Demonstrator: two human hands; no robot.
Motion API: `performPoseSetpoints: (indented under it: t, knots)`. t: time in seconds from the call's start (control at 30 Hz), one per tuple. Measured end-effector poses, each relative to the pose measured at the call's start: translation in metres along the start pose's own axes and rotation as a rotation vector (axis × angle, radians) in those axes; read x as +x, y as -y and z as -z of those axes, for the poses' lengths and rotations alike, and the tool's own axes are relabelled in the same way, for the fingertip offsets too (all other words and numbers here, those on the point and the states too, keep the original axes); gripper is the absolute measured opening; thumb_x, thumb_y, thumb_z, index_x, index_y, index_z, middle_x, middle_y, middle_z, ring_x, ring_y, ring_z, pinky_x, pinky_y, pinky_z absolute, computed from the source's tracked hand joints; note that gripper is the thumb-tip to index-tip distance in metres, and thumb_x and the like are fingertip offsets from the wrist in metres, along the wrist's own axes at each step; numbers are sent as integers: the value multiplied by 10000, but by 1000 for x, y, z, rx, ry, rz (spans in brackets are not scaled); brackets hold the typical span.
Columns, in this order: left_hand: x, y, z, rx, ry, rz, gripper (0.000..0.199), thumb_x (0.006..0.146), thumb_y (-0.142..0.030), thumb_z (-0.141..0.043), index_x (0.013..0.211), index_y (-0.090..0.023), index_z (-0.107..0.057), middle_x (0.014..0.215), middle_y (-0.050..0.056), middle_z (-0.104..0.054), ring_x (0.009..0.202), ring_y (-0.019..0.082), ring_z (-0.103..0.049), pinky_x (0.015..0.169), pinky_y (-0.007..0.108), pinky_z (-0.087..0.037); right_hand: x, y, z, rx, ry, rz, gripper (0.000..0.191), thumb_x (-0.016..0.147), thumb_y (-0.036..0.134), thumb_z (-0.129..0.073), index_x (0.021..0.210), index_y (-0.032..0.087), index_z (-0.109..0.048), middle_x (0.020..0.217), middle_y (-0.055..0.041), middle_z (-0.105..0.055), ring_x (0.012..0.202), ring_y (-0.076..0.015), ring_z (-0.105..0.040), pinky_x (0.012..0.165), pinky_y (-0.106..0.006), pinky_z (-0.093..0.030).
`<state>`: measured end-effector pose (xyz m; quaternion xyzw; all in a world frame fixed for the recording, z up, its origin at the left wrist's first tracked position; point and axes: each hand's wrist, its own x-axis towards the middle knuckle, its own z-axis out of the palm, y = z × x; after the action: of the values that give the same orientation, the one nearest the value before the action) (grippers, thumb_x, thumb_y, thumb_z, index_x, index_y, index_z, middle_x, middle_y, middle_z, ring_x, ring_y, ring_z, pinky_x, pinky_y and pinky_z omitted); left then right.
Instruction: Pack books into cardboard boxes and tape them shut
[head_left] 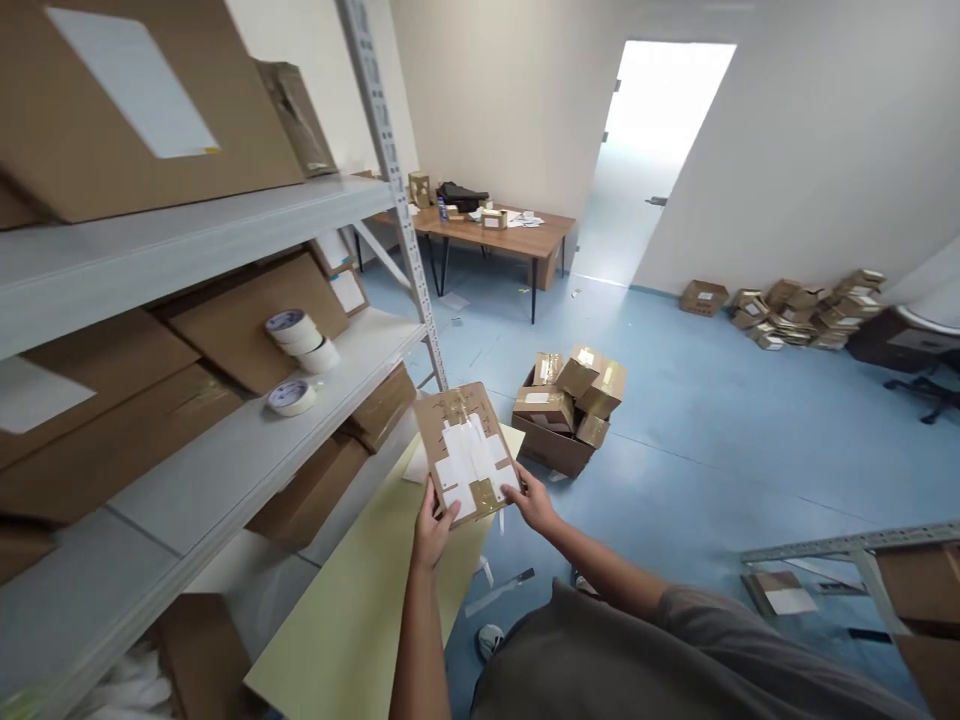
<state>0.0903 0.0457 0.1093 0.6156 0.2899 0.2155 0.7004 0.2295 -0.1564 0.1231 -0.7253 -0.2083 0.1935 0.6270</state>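
A flat cardboard box [450, 405] is held up in front of me, tilted, with white paper labels and clear brown tape on its face. My left hand [433, 528] grips its lower left corner, thumb on the front. On the lower right edge, my right hand [534, 498] is closed the same way, thumb pressed on the face. The fingers behind the box are hidden. Below it lies a pale yellow board [352, 590]. Just beyond, a large open carton [551, 450] on the floor is heaped with several smaller taped boxes [546, 405].
A grey metal shelf [285, 460] runs along my left, carrying cartons and rolls of tape [292, 397]. A wooden table [517, 235] stands at the back near a bright doorway [660, 150]. Several boxes [795, 310] are piled by the right wall. Another rack [862, 550] is at lower right.
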Motion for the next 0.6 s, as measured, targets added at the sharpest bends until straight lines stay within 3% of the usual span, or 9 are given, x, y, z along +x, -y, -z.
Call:
performPoseSetpoints:
  t: [0.17, 0.37, 0.47, 0.6]
  knots:
    - [45, 7, -124, 21, 243, -25, 1012, 775, -486, -860, 1655, -237, -427, 1560, 137, -611, 1411, 318, -611, 1191, 444, -494, 4, -34, 103, 41, -204, 12, 686, 910, 573, -667, 1502, 232, -611, 1485, -93, -678, 1359, -324, -631, 1169, -473, -488]
    - [83, 40, -295, 49, 459, 16, 1040, 784, -487, -860, 1676, -234, -387, 1649, 139, -513, 1485, 325, -534, 1254, 471, -410, 20, -78, 246, 4, -464, -55, 654, 901, 586, -668, 1430, 202, -661, 1422, -126, -717, 1328, -351, -653, 1169, -490, -491]
    - [98, 59, -386, 79, 594, 28, 1072, 781, -515, -862, 1686, -226, -367, 1683, 130, -466, 1520, 328, -491, 1279, 465, -368, 22, -97, 321, -21, -570, -125, 656, 899, 596, -647, 1422, 200, -661, 1400, -122, -731, 1287, -347, -678, 1148, -487, -507]
    - [109, 86, -493, 138, 791, 142, 1122, 762, -509, -881, 1696, -198, -345, 1627, 153, -536, 1450, 356, -566, 1249, 502, -405, 15, -123, 407, -92, -677, -291, 633, 885, 611, -643, 1386, 225, -683, 1286, -98, -786, 1176, -335, -728, 1064, -473, -558]
